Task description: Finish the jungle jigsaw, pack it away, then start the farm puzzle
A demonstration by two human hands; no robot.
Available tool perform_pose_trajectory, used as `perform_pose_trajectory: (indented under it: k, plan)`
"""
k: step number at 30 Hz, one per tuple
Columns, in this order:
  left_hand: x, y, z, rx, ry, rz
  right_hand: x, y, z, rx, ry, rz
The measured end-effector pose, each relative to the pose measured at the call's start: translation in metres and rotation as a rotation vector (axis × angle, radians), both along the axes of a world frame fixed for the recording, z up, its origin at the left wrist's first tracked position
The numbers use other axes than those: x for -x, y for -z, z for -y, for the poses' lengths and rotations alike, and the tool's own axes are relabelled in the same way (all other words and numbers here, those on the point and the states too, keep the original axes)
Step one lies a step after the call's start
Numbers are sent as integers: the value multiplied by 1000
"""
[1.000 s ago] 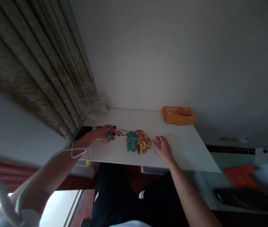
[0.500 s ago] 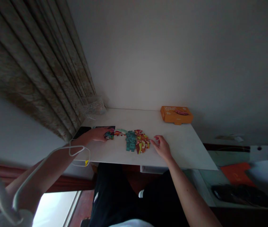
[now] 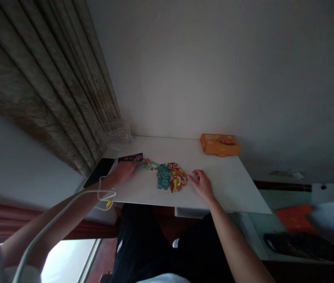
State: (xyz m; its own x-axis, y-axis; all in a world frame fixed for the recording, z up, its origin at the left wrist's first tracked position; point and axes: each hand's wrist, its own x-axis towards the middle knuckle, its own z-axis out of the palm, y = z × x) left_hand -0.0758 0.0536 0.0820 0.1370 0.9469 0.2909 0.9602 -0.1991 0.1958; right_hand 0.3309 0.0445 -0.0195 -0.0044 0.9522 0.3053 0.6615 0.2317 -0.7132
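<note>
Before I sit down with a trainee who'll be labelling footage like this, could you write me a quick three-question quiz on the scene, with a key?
1. True or false: the orange box sits on the white table, toward its wall side.

2. Which is nearest the right hand?
a) the orange box
b) the red-and-yellow pieces
c) the curtain

3. Fill in: as the camera sees it, the teal pieces lie on the ____ side of the red-and-yellow pieces.

Key: 1. true; 2. b; 3. left
</note>
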Motion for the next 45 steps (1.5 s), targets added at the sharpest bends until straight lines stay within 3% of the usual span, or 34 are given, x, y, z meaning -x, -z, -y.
perform_pose_trajectory:
  k: [7,11,14,16,20,25,31,37,45]
  plan:
    - [-1,9,10,-93,18,-27,2,-2,1,-17,-11,-18]
    - [-15,17,17,-187,47,25,0,-3,-1,-11,1,-51]
    - [-44,15,21,-293,59,110,4,-8,0,-46,32,-120]
    - [-72,11,25,-404,61,269,14,-17,5,-75,41,-182]
    - [-133,-3,34,-504,7,653,51,-47,26,-85,-112,-343]
    - [-180,-25,48,-329,-91,1059,90,-81,41,-172,-283,-373]
    - [-195,-44,61,-142,31,1399,95,-95,43,-113,-310,-439]
    - [-194,-38,63,19,84,1538,86,-107,48,81,-415,-637]
    - [-195,-27,61,70,72,1528,77,-114,50,208,-382,-840]
